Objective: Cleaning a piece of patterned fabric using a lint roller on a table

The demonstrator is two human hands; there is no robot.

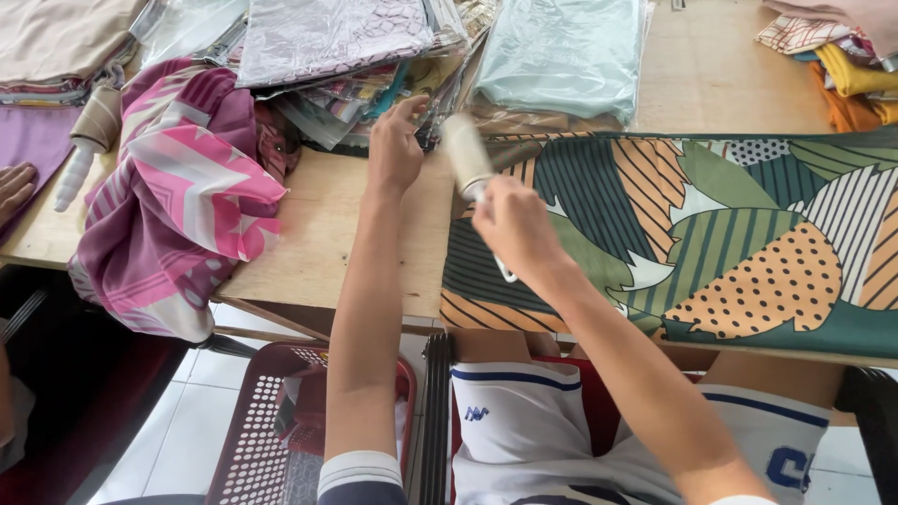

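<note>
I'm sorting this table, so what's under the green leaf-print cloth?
The green leaf-print cloth lies flat on the wooden table, its near edge hanging over. The right hand holds a lint roller above its left end. Anything beneath it is covered.

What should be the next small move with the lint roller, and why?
Probably lower the lint roller onto the leaf-patterned cloth and roll it along. The right hand holds it by the handle, raised over the cloth's left end, while the left hand touches the roller's top near the packaged fabrics.

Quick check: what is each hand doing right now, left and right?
Left hand: open, fingertips on the packaged fabrics.
Right hand: closed on the lint roller, above the leaf-print cloth.
</note>
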